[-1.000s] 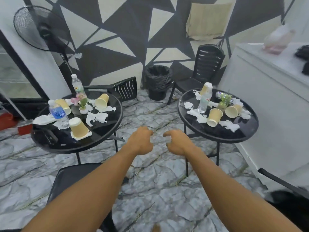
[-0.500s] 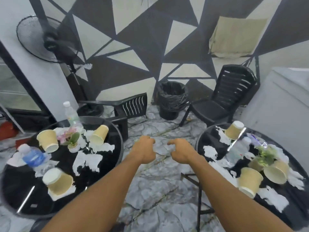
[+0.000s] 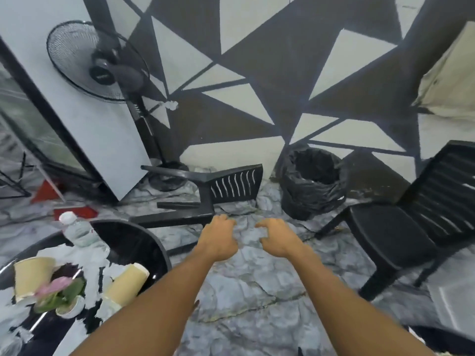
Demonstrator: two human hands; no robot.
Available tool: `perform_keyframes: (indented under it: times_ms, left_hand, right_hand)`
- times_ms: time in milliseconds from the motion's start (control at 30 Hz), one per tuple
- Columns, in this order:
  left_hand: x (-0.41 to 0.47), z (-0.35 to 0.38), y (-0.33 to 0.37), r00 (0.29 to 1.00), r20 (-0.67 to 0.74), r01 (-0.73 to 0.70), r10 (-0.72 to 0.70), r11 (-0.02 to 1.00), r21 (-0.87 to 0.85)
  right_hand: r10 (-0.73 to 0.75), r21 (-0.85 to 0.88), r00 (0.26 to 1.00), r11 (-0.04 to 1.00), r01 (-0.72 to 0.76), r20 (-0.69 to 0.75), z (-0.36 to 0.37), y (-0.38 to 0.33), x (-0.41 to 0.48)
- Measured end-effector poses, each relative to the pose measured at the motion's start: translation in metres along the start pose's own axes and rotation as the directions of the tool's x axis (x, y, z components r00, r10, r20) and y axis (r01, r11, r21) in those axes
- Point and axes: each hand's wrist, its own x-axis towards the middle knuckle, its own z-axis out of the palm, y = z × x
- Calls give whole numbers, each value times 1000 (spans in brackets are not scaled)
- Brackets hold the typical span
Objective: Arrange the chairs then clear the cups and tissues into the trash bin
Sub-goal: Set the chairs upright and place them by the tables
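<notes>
A black plastic chair (image 3: 221,194) lies tipped over on its side on the marble floor ahead. A second black chair (image 3: 401,227) stands upright at the right. Between them, against the wall, is a trash bin (image 3: 312,181) lined with a black bag. The round black table (image 3: 133,242) at lower left carries two tan paper cups (image 3: 32,274) (image 3: 127,283) and torn white tissues (image 3: 90,260). My left hand (image 3: 218,240) and my right hand (image 3: 279,238) are stretched forward side by side, fingers curled, holding nothing, just short of the fallen chair.
A standing fan (image 3: 102,65) is at the back left by a grey panel. A water bottle (image 3: 82,232) and a small potted flower (image 3: 59,294) also sit on the table. A white counter edge (image 3: 455,301) shows at the lower right.
The view has moved forward toward the wall; the fallen chair and bin are closer. The right-hand table has dropped out of view. Both hands stay curled and empty.
</notes>
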Motion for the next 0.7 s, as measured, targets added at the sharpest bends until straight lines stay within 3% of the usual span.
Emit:
perform_keyframes:
  times_ms: [367, 700]
  left_hand:
    - [253, -31, -83, 973, -77, 208, -218, 971, -119]
    - [410, -24, -181, 866, -22, 476, -499, 838, -268]
  right_hand:
    - [-141, -99, 978, 983, 157, 153, -64, -19, 296]
    - [-258, -152, 901, 933, 326, 349, -67, -50, 526]
